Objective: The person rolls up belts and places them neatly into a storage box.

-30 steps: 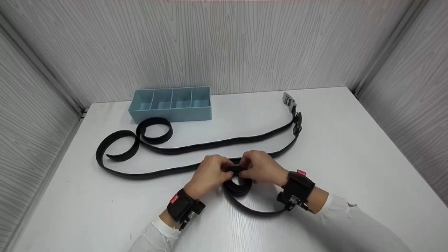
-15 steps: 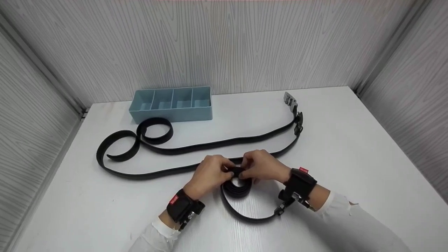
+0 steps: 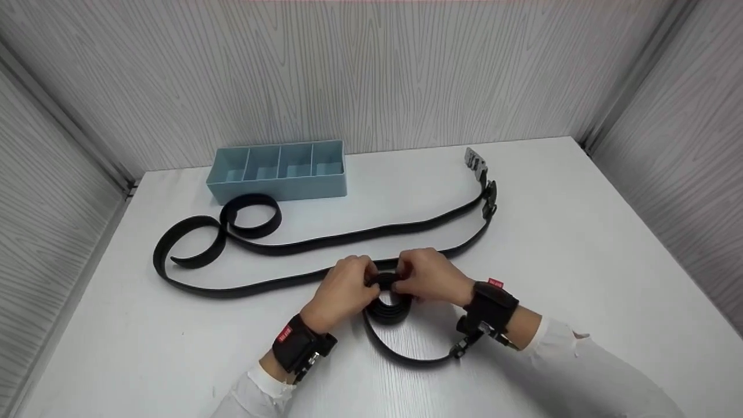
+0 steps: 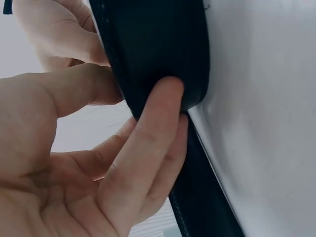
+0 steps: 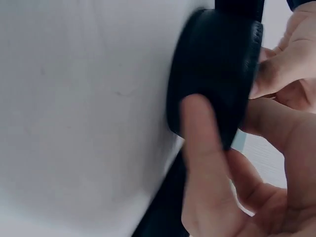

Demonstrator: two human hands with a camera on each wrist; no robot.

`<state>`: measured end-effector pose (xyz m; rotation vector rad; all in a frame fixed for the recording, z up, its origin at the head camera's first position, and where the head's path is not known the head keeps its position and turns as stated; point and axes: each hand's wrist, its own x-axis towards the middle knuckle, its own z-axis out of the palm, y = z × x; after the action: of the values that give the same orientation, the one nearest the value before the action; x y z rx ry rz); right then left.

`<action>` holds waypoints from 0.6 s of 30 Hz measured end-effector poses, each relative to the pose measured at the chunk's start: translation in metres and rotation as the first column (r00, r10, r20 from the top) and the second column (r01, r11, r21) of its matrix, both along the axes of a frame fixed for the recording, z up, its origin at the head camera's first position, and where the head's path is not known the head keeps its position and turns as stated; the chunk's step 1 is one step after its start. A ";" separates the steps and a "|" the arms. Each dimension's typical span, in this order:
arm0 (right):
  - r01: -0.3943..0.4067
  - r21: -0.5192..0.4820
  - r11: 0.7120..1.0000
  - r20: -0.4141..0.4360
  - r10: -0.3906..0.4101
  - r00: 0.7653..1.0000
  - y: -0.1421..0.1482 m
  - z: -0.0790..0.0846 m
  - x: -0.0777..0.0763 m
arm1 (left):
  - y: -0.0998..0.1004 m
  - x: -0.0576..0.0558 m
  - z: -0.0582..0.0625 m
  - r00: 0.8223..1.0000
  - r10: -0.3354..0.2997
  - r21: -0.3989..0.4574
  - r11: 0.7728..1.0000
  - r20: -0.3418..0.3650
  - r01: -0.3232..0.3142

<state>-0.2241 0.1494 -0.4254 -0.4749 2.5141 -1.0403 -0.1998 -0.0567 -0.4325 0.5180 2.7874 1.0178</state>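
A black belt (image 3: 388, 313) is wound into a coil at the front middle of the table, standing on its edge. Its loose length curves toward me and ends in a metal buckle (image 3: 460, 347) beside the right wristband. My left hand (image 3: 342, 290) pinches the far-left side of the coil, thumb inside the ring. From the right, my right hand (image 3: 432, 277) pinches the same far side. In the left wrist view, a finger lies against the outside of the belt (image 4: 158, 44). The right wrist view shows a finger pressed on the outer layer of the coil (image 5: 217, 64).
Behind the hands lie two more black belts (image 3: 278, 283), stretched lengthwise, with curled tails at left and buckles (image 3: 476, 162) at right. A blue tray (image 3: 278, 188) with several compartments stands at the back left. Walls enclose the white table (image 3: 580, 261) at back and sides.
The coiled belt's loose length has swung toward me into a wider bow, and its buckle has come into sight by the right wrist. Both hands keep their pinch; the view has shifted slightly.
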 end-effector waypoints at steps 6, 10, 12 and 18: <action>-0.065 0.045 0.997 0.081 0.061 0.995 0.017 0.030 -0.007 | -0.001 -0.002 -0.001 0.998 -0.047 0.045 0.998 -0.030 0.049; -0.108 0.026 0.994 0.067 0.106 0.992 0.027 0.044 -0.014 | -0.002 -0.004 -0.003 0.995 -0.083 0.062 0.994 -0.055 0.087; -0.147 0.037 0.988 0.080 0.144 0.986 0.030 0.043 -0.019 | -0.002 -0.006 -0.004 0.992 -0.108 0.063 0.992 -0.059 0.112; -0.309 -0.045 0.950 0.243 0.310 0.919 0.041 0.017 -0.033 | -0.002 -0.008 -0.007 0.986 -0.163 0.097 0.981 -0.041 0.166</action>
<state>-0.2571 0.1909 -0.4084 -0.6747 2.1308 -0.9210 -0.2081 -0.0591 -0.4396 0.7706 2.6775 1.1255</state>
